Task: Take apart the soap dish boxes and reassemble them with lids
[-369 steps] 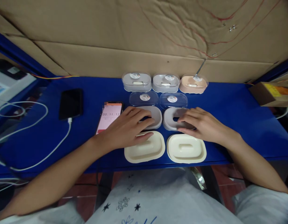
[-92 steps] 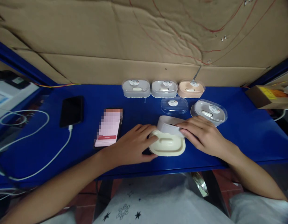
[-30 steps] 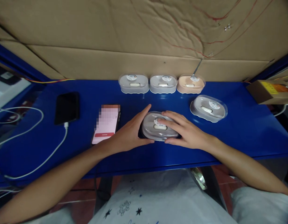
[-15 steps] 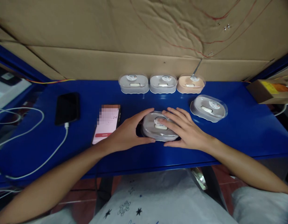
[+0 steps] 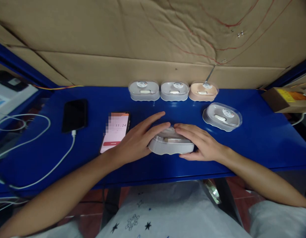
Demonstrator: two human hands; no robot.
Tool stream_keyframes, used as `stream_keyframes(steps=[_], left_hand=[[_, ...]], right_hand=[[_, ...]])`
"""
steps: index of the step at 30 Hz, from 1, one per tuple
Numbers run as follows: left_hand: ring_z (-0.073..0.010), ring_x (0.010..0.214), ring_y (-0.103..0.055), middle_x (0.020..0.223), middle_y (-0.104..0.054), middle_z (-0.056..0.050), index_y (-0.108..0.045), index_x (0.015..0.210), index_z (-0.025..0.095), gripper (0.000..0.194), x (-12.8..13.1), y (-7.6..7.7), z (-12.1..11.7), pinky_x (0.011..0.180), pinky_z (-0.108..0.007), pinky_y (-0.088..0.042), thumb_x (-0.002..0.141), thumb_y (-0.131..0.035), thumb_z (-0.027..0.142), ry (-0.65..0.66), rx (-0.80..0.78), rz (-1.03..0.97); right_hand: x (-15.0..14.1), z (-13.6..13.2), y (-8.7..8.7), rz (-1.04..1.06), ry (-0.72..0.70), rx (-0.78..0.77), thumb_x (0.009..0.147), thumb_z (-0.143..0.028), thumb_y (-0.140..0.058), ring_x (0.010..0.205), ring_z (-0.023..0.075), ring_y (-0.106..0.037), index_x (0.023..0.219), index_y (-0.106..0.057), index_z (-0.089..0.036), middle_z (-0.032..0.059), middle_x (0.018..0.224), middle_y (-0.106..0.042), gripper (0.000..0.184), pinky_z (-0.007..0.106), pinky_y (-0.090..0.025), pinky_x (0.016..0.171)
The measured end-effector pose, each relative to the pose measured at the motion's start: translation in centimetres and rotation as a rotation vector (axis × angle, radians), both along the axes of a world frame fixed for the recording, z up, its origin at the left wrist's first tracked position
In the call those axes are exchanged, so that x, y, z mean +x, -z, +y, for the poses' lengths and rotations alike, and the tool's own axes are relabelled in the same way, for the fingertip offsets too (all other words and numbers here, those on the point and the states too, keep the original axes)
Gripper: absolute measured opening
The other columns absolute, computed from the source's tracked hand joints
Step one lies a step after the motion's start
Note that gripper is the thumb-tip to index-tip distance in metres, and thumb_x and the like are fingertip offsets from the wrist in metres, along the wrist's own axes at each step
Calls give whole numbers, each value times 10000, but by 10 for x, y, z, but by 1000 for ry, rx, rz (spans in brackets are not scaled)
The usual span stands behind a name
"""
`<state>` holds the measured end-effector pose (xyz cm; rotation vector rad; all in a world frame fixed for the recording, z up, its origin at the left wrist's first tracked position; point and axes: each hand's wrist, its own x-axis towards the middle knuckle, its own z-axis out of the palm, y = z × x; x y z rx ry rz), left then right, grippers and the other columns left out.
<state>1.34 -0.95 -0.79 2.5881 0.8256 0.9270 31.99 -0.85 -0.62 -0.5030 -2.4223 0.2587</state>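
A grey oval plastic box [image 5: 171,147] with a clear lid is between my two hands near the front of the blue table. Its front wall faces me more, so it looks tipped back. My left hand [image 5: 140,138] holds the left end, one finger along the lid and another stretched out above it; the thumb is hidden. My right hand [image 5: 202,142] grips the right end, fingers over the lid and thumb low at the front. Behind it stand two similar grey boxes [image 5: 144,94] [image 5: 174,94] and a peach box [image 5: 204,95]. Another grey box [image 5: 222,119] sits to the right.
Left of my hands lies a lit phone [image 5: 115,132] showing a timer. Farther left a dark phone [image 5: 74,115] is plugged into a white cable [image 5: 61,165]. An open cardboard box [image 5: 277,100] stands at the right. A brown cardboard panel [image 5: 93,69] backs the blue table [image 5: 153,170].
The box in my hands has tipped so its front wall shows more. My left hand has shifted onto the lid, its fingers now farther over it, and my right hand's fingers have drawn closer together.
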Motion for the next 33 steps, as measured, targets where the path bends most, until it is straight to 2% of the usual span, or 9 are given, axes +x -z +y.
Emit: stream_keyframes(steps=[4, 7, 13, 20, 23, 25, 28, 30, 33], left_hand=[[-280, 1312, -732, 1441, -705, -147, -522, 1517, 255, 606, 0, 0, 2, 1067, -458, -655, 968, -704, 73, -24, 89, 0], [-269, 1255, -761, 1399, -724, -151, -553, 1458, 233, 572, 0, 1, 2, 1015, -420, -671, 935, -736, 92, -39, 56, -52], [-277, 1288, -751, 1416, -719, -175, -535, 1460, 228, 573, 0, 0, 1, 1010, -440, -671, 938, -756, 142, -31, 50, -100], [-325, 1286, -758, 1470, -707, -192, -542, 1469, 216, 619, -1, -1, -1, 996, -481, -667, 895, -764, 147, -57, 79, -30], [-328, 1312, -749, 1478, -719, -169, -534, 1481, 236, 623, -2, -2, -1, 1026, -508, -646, 907, -749, 126, -108, 83, -41], [-322, 1354, -727, 1493, -715, -155, -525, 1482, 253, 623, -3, -2, 0, 1061, -527, -627, 913, -739, 115, -154, 86, -51], [-330, 1402, -695, 1547, -680, -145, -513, 1494, 269, 638, -6, -2, 4, 1069, -548, -622, 914, -709, 90, -193, 73, -4], [-343, 1432, -672, 1584, -651, -147, -500, 1513, 272, 666, -8, 0, 7, 1066, -565, -622, 908, -667, 52, -183, 67, 41], [-338, 1495, -619, 1613, -624, -145, -487, 1524, 283, 713, -9, 1, 10, 1117, -575, -601, 889, -632, -4, -97, 78, 76]], right_hand=[[-2, -1, 3, 29, -28, -72, 1006, -543, -768, 1553, 338, -552, 1776, -214, -257, 211, 1629, -575, 991, 564, -544, 1230], [-1, 1, 3, 33, 6, -56, 968, -552, -810, 1579, 369, -514, 1782, -177, -262, 221, 1668, -525, 1071, 599, -528, 1239], [7, 4, 5, 45, 41, -15, 1098, -389, -616, 1430, 321, -661, 1739, -326, -268, 167, 1534, -672, 714, 547, -615, 1124], [8, 8, -7, -59, 36, 25, 1127, -405, -558, 1503, 323, -594, 1760, -257, -273, 168, 1603, -622, 712, 566, -556, 1178], [30, 14, -27, -283, 183, 7, 1032, -618, -682, 1618, 418, -435, 1761, -262, -330, 161, 1750, -456, 889, 687, -384, 1297], [59, 22, -38, -392, 376, -32, 970, -694, -723, 1660, 475, -333, 1755, -285, -356, 155, 1814, -337, 960, 764, -262, 1323], [111, 38, -42, -477, 708, -118, 944, -728, -720, 1672, 520, -277, 1746, -314, -308, 219, 1830, -255, 993, 846, -216, 1280], [137, 49, -40, -511, 842, -247, 897, -742, -753, 1630, 548, -351, 1734, -341, -268, 259, 1790, -332, 1046, 848, -293, 1245], [146, 56, -35, -488, 767, -394, 882, -738, -760, 1499, 509, -554, 1704, -392, -267, 226, 1671, -534, 1016, 746, -463, 1204]])
